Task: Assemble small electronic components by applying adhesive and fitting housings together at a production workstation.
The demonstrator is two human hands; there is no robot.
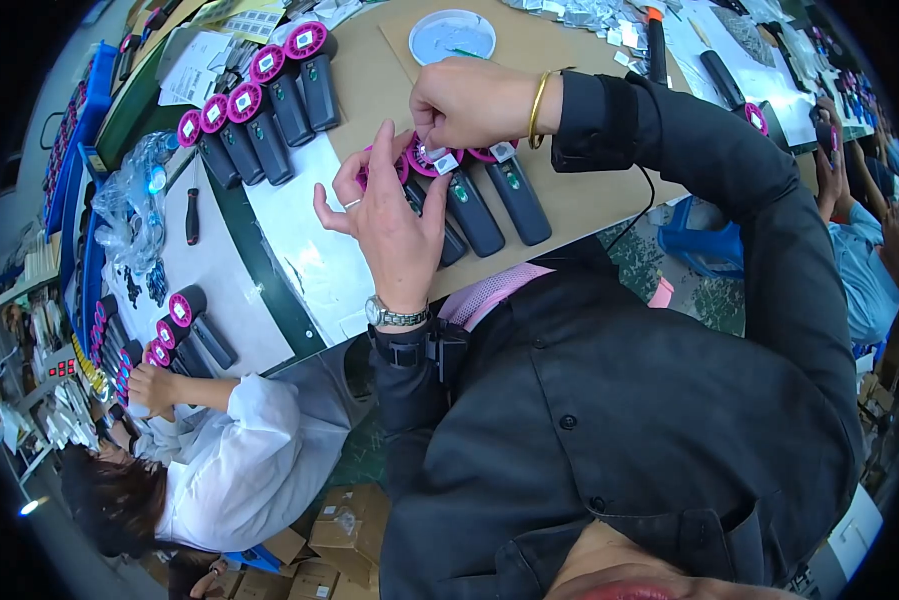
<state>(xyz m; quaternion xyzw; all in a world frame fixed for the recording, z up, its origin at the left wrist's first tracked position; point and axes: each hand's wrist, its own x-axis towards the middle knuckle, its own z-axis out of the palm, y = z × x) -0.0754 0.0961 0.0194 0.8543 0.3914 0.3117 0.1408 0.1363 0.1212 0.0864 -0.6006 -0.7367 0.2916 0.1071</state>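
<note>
Three dark grey handheld devices with round magenta-rimmed heads lie side by side on a brown board (pixel 589 185) in front of me. My right hand (pixel 469 105) comes in from the right, its fingers pinched together on the head of the middle device (pixel 475 214). Whatever sits between those fingertips is too small to make out. Spread fingers mark my left hand (pixel 394 220), which rests over the left device (pixel 451 246) and partly covers it, thumb beside the middle one. The right device (pixel 519 200) lies untouched, with a small pale square piece at its head.
Beyond my hands stands a round white dish (pixel 452 38) with a green stick in it. More magenta-headed devices (pixel 319 92) lie in a row to the left, near a screwdriver (pixel 192 215) and plastic bags (pixel 134 200). A co-worker in white (pixel 239 460) handles similar devices at lower left.
</note>
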